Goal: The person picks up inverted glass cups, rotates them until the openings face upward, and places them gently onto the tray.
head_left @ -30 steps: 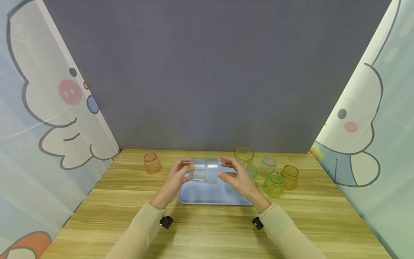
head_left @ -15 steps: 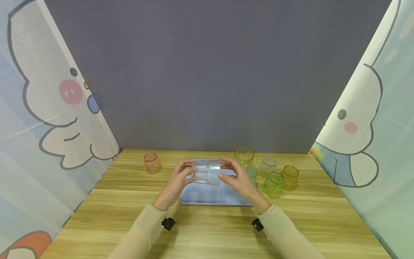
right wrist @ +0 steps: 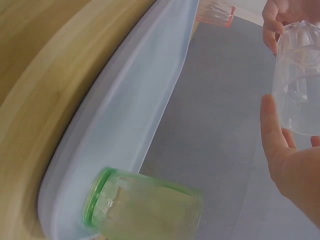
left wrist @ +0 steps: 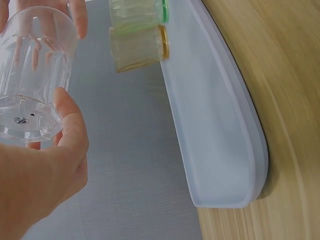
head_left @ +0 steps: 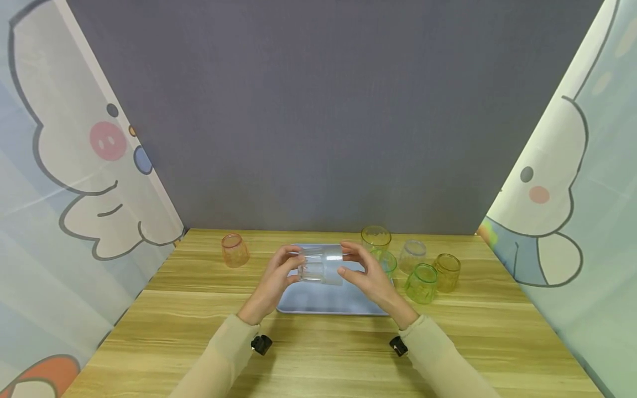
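Note:
A clear drinking glass (head_left: 323,266) lies sideways in the air between both hands, above the tray, in the head view. My left hand (head_left: 278,271) grips it round the base end, thumb on the faceted side. At the rim end, my right hand (head_left: 365,273) holds it with spread, bent fingers. The left wrist view shows the glass (left wrist: 35,75) from its base, which bears a small dark mark. In the right wrist view, a fingertip (right wrist: 268,102) lies along the side of the glass near its rim.
Beneath the hands lies a pale blue tray (head_left: 333,304). An orange-pink glass (head_left: 235,251) stands at the back left. On the right are a yellow glass (head_left: 375,237), a pale clear glass (head_left: 412,257), a green glass (head_left: 421,284), an amber glass (head_left: 447,273) and another green glass (head_left: 388,262).
The clear glass and my left hand have shifted slightly to the right. My right hand has barely moved, with its fingertips at the rim. The other glasses stand as before.

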A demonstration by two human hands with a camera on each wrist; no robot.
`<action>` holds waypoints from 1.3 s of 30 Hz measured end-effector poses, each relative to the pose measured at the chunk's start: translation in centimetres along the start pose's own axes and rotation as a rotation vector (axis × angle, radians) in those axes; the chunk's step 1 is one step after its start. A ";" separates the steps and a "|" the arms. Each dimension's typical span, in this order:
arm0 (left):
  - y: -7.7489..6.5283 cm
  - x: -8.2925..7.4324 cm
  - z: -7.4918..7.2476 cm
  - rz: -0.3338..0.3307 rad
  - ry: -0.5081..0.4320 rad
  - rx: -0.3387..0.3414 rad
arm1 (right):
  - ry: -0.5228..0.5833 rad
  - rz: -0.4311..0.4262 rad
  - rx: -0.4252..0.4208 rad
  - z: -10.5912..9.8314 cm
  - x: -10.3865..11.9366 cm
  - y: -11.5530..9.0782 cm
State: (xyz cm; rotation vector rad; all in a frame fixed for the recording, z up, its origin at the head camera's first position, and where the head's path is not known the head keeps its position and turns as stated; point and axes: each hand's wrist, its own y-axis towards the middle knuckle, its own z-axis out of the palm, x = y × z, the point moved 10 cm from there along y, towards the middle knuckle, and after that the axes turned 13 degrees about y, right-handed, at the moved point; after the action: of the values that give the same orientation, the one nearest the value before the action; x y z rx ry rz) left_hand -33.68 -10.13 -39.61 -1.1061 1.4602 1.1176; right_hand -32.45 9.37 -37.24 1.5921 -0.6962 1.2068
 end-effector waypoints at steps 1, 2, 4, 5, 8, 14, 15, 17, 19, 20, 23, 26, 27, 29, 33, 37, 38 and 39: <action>0.0 0.0 0.0 -0.001 0.001 0.000 | -0.002 0.000 0.000 0.0 0.0 0.0; 0.0 0.0 0.0 -0.002 -0.001 0.000 | -0.003 0.001 0.001 0.0 0.0 0.0; 0.0 0.0 0.1 -0.004 -0.005 0.000 | -0.006 0.000 0.001 -0.1 0.0 0.0; 0.0 -0.1 0.1 -0.005 -0.007 0.000 | -0.006 0.001 0.002 -0.1 0.0 0.0; 0.0 -0.1 0.2 -0.006 -0.011 0.005 | 0.002 0.006 0.000 -0.2 0.0 0.0; 0.1 -0.1 0.3 -0.010 -0.025 0.011 | 0.024 0.028 0.006 -0.1 0.0 0.2; 0.1 -0.1 0.3 -0.011 -0.028 0.011 | 0.030 0.028 0.009 0.0 0.0 0.2; 0.2 -0.1 0.4 -0.012 -0.039 0.013 | 0.042 0.025 0.014 0.0 0.1 0.2; 0.2 -0.1 0.4 -0.011 -0.044 0.014 | 0.054 0.025 0.020 0.0 0.2 0.3; 0.2 -0.2 0.5 -0.011 -0.045 0.015 | 0.060 0.026 0.022 0.1 0.2 0.3; 0.2 -0.2 0.6 -0.012 -0.048 0.021 | 0.071 0.025 0.024 0.1 0.3 0.3; 0.1 -0.3 0.7 -0.013 -0.047 0.032 | 0.076 0.025 0.016 0.0 0.4 0.3; 0.1 -0.3 0.7 -0.013 -0.048 0.035 | 0.079 0.025 0.013 0.0 0.4 0.3; 0.1 -0.3 0.8 -0.012 -0.049 0.045 | 0.075 0.027 0.005 -0.1 0.5 0.4; 0.2 -0.3 0.9 -0.008 -0.045 0.061 | 0.064 0.026 -0.003 -0.2 0.6 0.4; 0.2 -0.4 1.0 -0.006 -0.034 0.083 | 0.047 0.020 -0.012 -0.4 0.8 0.4; 0.2 -0.5 1.0 -0.007 -0.034 0.088 | 0.042 0.019 -0.014 -0.4 0.8 0.4; 0.2 -0.5 1.1 -0.008 -0.033 0.092 | 0.037 0.020 -0.017 -0.5 0.8 0.4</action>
State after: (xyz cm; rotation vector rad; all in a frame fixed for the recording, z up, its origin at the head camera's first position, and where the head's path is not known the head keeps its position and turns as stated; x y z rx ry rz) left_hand -33.69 -9.00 -39.26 -1.0245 1.4654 1.0480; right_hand -32.74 9.73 -36.32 1.5484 -0.6983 1.2396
